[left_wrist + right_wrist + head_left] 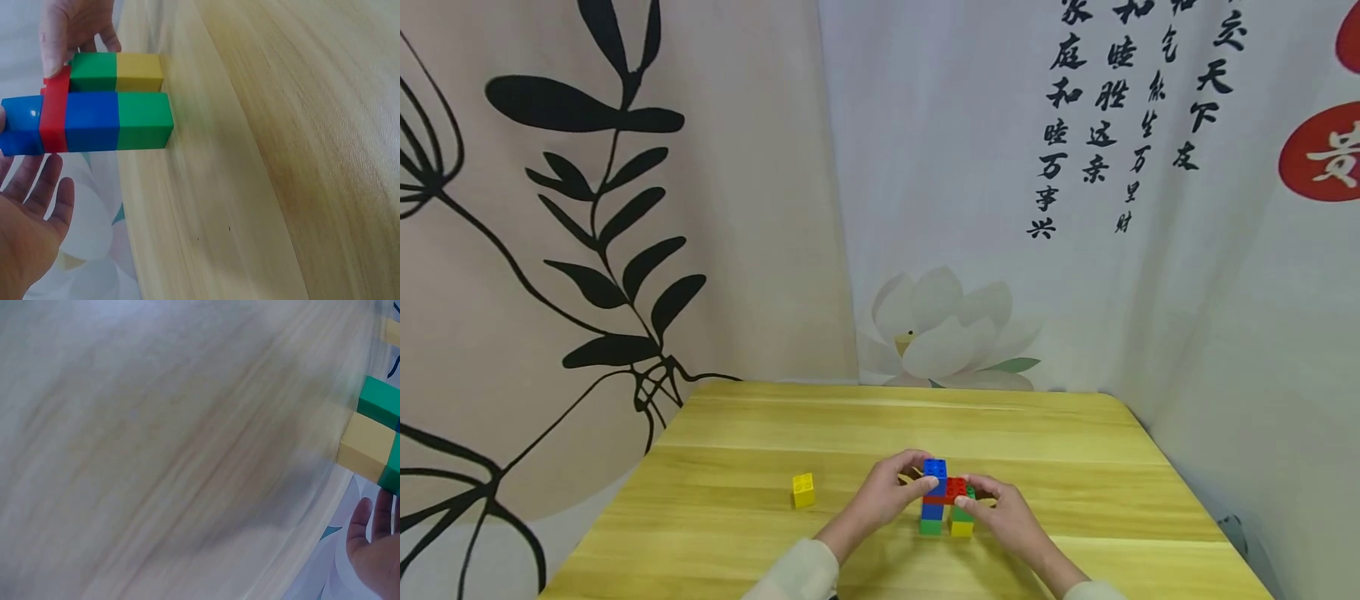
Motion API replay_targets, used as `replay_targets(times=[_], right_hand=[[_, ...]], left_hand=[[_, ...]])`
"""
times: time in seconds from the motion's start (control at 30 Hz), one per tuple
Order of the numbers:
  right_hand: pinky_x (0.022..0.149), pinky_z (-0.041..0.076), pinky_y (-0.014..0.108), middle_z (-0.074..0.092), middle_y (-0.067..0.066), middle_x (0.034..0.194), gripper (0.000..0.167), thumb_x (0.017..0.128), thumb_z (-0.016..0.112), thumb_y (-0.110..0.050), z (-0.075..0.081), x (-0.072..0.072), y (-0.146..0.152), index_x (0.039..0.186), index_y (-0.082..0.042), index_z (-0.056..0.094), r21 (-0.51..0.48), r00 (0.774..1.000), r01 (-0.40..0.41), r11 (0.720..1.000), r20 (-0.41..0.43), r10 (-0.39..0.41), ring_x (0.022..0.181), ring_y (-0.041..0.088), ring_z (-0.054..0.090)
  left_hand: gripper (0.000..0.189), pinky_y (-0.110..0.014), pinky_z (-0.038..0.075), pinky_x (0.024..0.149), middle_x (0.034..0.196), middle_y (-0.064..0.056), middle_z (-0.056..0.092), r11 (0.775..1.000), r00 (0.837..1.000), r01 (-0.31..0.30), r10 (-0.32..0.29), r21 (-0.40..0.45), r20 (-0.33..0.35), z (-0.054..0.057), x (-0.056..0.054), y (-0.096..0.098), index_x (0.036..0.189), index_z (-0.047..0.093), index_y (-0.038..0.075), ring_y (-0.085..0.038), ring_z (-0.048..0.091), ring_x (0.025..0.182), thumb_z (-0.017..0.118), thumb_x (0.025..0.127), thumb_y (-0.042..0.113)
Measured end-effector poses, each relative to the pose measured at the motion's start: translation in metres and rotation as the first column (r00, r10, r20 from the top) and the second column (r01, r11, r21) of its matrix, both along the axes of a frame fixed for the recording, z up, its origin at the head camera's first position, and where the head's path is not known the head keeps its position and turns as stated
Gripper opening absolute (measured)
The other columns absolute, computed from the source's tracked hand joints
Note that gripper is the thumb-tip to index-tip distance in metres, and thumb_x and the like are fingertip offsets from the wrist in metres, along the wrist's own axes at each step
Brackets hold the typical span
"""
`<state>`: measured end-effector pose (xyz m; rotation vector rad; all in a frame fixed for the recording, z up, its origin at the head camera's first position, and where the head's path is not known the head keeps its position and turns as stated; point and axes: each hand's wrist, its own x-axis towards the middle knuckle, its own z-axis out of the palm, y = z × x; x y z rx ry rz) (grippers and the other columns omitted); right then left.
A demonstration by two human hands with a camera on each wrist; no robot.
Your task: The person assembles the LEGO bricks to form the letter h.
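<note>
A structure of toy building bricks stands on the table in front of me, with two columns joined by a red brick (pixel 55 112). Its left column has a green brick (pixel 931 527) at the bottom, a blue brick (pixel 92 122) above, and another blue brick (pixel 935 468) over the red one. In the right column a green brick (pixel 94 72) sits on a yellow brick (pixel 961 529). My left hand (pixel 887 492) pinches the top blue brick. My right hand (pixel 1009 518) holds the structure's right side, thumb at the red brick; its other fingers are partly hidden behind.
A loose yellow brick (pixel 803 490) lies on the wooden table (pixel 737 533), left of my left hand. Behind the table's far edge hangs a printed curtain (pixel 760 208) with plant drawings and writing.
</note>
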<state>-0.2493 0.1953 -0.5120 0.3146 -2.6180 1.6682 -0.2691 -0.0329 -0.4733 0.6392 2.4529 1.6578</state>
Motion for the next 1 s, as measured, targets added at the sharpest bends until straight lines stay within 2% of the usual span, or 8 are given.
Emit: replay_targets(times=[0.3, 0.47, 0.6, 0.7, 0.83, 1.0], right_hand=[[0.079, 0.050, 0.031, 0.070, 0.004, 0.107, 0.043, 0.092, 0.072, -0.030, 0.002, 0.003, -0.001, 0.126, -0.003, 0.066, -0.010, 1.000, 0.010, 1.000, -0.001, -0.010, 0.097, 0.020, 0.059], [0.080, 0.050, 0.031, 0.069, 0.004, 0.110, 0.046, 0.093, 0.071, -0.031, 0.004, 0.003, 0.000, 0.128, -0.002, 0.064, -0.006, 1.000, 0.008, 1.000, 0.022, -0.008, 0.098, 0.018, 0.058], [0.081, 0.049, 0.033, 0.070, 0.005, 0.111, 0.047, 0.092, 0.072, -0.030, 0.004, 0.004, 0.000, 0.128, -0.001, 0.064, -0.015, 1.000, 0.011, 1.000, 0.028, -0.010, 0.098, 0.019, 0.058], [0.082, 0.049, 0.035, 0.070, 0.006, 0.112, 0.047, 0.092, 0.073, -0.029, 0.004, 0.004, -0.001, 0.128, -0.001, 0.064, -0.015, 0.999, 0.020, 1.000, 0.026, -0.020, 0.099, 0.020, 0.058], [0.083, 0.049, 0.035, 0.069, 0.005, 0.114, 0.048, 0.091, 0.073, -0.032, 0.003, 0.003, -0.001, 0.128, -0.003, 0.065, 0.003, 0.999, 0.033, 0.999, 0.032, -0.033, 0.100, 0.019, 0.058], [0.084, 0.049, 0.037, 0.069, 0.003, 0.113, 0.049, 0.091, 0.073, -0.036, 0.001, 0.001, -0.001, 0.128, -0.005, 0.065, 0.018, 0.999, 0.028, 0.999, 0.035, -0.028, 0.100, 0.019, 0.057]], left_hand=[[0.044, -0.039, 0.050, 0.086, 0.109, 0.007, 0.066, 0.998, 0.999, -0.001, -0.002, -0.066, -0.045, 0.003, 0.002, -0.002, 0.132, 0.062, 0.012, -0.015, 0.058, 0.102, 0.069, 0.095, 0.034], [0.040, -0.041, 0.050, 0.088, 0.110, 0.007, 0.068, 0.995, 0.999, -0.001, -0.002, -0.100, -0.033, -0.002, -0.001, -0.005, 0.128, 0.065, 0.014, -0.018, 0.060, 0.103, 0.071, 0.093, 0.032], [0.037, -0.044, 0.050, 0.088, 0.113, 0.000, 0.069, 0.992, 0.999, -0.010, 0.005, -0.124, -0.044, -0.007, -0.002, -0.012, 0.126, 0.066, 0.012, -0.023, 0.061, 0.105, 0.071, 0.093, 0.029], [0.037, -0.045, 0.050, 0.088, 0.115, -0.005, 0.068, 0.992, 0.998, -0.018, 0.011, -0.124, -0.058, -0.008, -0.002, -0.020, 0.126, 0.066, 0.009, -0.024, 0.061, 0.105, 0.070, 0.095, 0.027], [0.038, -0.043, 0.050, 0.088, 0.115, -0.005, 0.068, 0.993, 0.997, -0.039, 0.031, -0.114, -0.073, -0.007, -0.003, -0.036, 0.127, 0.065, 0.010, -0.022, 0.060, 0.106, 0.068, 0.096, 0.030], [0.040, -0.043, 0.050, 0.087, 0.114, -0.005, 0.067, 0.990, 0.990, -0.087, 0.073, -0.115, -0.118, -0.007, -0.005, -0.062, 0.128, 0.064, 0.009, -0.026, 0.060, 0.108, 0.067, 0.096, 0.032]])
